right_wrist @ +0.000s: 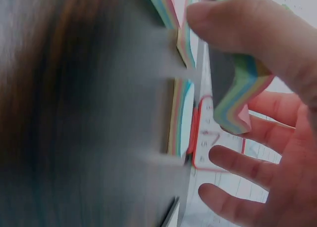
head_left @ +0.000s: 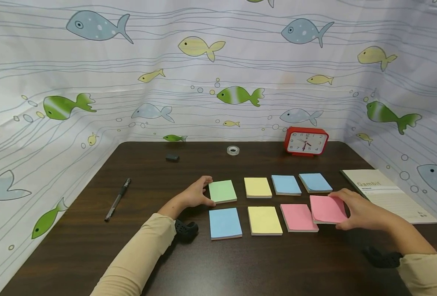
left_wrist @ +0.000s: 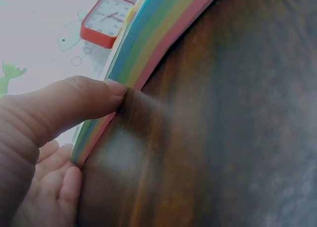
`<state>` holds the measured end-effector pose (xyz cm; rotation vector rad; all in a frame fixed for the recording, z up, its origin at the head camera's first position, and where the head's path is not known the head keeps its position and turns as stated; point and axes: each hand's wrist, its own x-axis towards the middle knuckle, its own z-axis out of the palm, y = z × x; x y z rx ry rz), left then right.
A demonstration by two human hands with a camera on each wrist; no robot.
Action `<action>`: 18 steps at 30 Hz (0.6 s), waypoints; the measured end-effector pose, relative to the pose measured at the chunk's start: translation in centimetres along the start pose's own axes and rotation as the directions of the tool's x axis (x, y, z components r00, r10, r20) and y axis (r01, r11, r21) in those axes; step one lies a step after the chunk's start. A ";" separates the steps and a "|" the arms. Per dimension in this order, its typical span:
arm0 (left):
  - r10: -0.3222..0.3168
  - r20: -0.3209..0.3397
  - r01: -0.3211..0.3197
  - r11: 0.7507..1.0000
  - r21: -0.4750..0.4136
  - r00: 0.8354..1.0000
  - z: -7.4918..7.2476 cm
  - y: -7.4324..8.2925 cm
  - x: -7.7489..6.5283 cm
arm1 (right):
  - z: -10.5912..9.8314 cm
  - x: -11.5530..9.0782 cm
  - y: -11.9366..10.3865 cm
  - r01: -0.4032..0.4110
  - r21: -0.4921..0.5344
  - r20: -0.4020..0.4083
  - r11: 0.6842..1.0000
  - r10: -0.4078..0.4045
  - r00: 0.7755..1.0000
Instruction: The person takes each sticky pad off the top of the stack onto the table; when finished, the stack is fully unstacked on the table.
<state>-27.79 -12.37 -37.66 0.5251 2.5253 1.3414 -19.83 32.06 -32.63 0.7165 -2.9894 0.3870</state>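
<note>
My left hand (head_left: 196, 194) grips a sticky note pad with a green top sheet (head_left: 223, 191) by its near and far edges. In the left wrist view its thumb (left_wrist: 74, 101) presses on the pad's multicoloured side (left_wrist: 153, 31). On the right, my right hand (head_left: 361, 209) pinches a pink-topped pad (head_left: 327, 209) between thumb and fingers. The right wrist view shows this pad (right_wrist: 242, 91) raised off the table, its layered edge bent in a zigzag. Another pink pad (head_left: 298, 218) lies just left of it, its corner overlapped in the head view.
Two yellow pads (head_left: 258, 187) and three blue pads (head_left: 226, 223) lie in two rows between the hands. A notebook (head_left: 390, 195) lies at the right. Further back are a red clock (head_left: 306, 141), a tape roll (head_left: 233, 150) and a dark eraser-like block (head_left: 172, 157). A pen (head_left: 117, 200) lies left.
</note>
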 end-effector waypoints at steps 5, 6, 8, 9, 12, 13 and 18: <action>0.000 -0.001 0.000 1.000 0.001 1.000 0.1 -0.1 0.0 | -0.2 -0.4 1.7 0.000 0.017 0.049 1.000 -0.001 0.999; 0.001 -0.001 -0.001 1.000 0.000 1.000 0.1 -0.1 0.0 | -0.1 -0.4 2.0 -0.004 0.021 0.062 1.000 0.002 0.998; 0.002 -0.002 -0.002 1.000 -0.002 1.000 0.1 -0.1 0.0 | 0.1 -0.4 2.4 -0.013 0.023 0.088 1.000 0.011 0.996; 0.004 -0.003 -0.004 1.000 -0.004 1.000 0.1 0.0 0.0 | 0.2 -0.4 2.6 -0.019 0.026 0.104 0.999 0.016 0.994; 0.006 -0.002 -0.006 1.000 -0.010 1.000 0.1 0.1 0.0 | 0.5 -0.3 2.9 -0.060 0.019 0.167 0.998 0.056 0.984; 0.006 0.000 -0.006 1.000 -0.010 1.000 0.1 0.1 0.0 | 0.5 -0.2 2.9 -0.081 0.020 0.189 0.997 0.076 0.979; 0.009 0.007 -0.009 1.000 -0.009 1.000 0.1 0.2 0.0 | -0.6 0.6 2.1 -0.124 0.057 0.202 0.991 0.110 0.973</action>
